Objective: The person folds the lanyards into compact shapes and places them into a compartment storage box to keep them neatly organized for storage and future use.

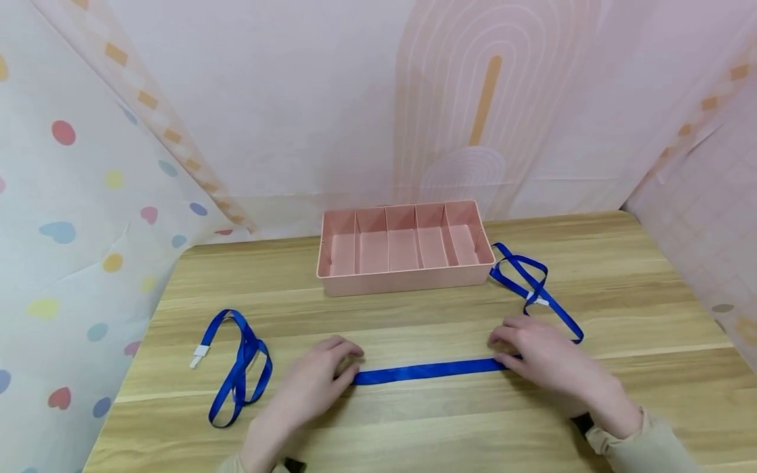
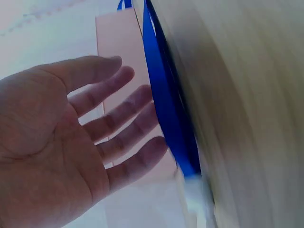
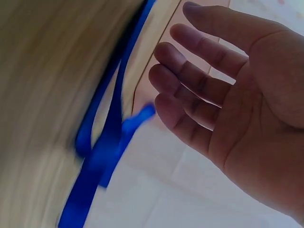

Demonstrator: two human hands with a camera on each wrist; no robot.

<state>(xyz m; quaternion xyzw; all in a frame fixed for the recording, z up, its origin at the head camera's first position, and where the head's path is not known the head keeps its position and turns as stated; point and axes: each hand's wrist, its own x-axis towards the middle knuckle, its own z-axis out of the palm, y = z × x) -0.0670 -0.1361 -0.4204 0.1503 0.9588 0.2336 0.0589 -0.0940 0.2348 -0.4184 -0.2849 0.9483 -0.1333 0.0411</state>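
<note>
A blue lanyard strap lies stretched nearly straight across the table between the two hands. My left hand is at its left end, fingers loosely bent, with the thumb tip right at the strap. At the other end, my right hand hovers low with its fingertips over the strap, hiding that end. In the left wrist view the relaxed fingers have nothing between them, and a blue strap runs beside their tips. Likewise, the right wrist view shows spread fingers holding nothing, near a blue ribbon.
A pink tray with several compartments stands at the back of the wooden table. Left of the left hand lies a looped blue lanyard with a white clip. Another blue lanyard lies right of the tray, partly behind the right hand.
</note>
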